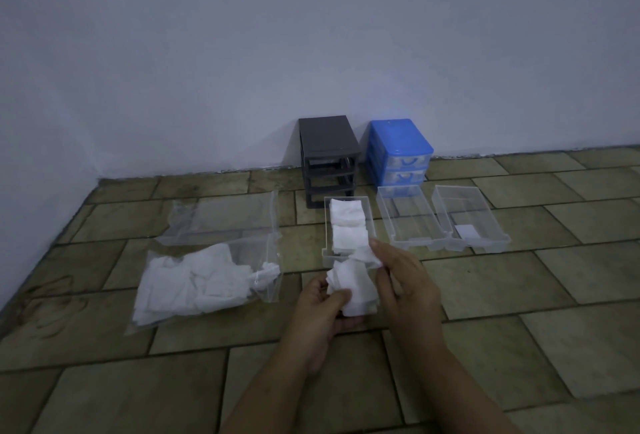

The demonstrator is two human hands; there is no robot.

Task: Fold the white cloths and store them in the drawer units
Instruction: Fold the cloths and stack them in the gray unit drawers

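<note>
My left hand (pixel 320 309) holds a small stack of white cloths (pixel 353 290) just in front of a clear drawer (pixel 326 225) that lies on the floor. Inside that drawer sit folded white cloths (pixel 348 225) in a row. My right hand (pixel 403 277) pinches one white cloth (pixel 365 255) at the drawer's near end. A clear plastic bag (pixel 207 281) with several loose white cloths lies to the left. The grey drawer unit (pixel 327 153) stands against the wall with its slots empty. Beside it stands the blue drawer unit (pixel 398 149).
Two more clear drawers (pixel 408 222) (pixel 471 215) lie on the tiled floor to the right, the far one holding a small white piece (pixel 467 231). An empty clear bag (pixel 221 219) lies behind the full one. The white wall runs behind the units.
</note>
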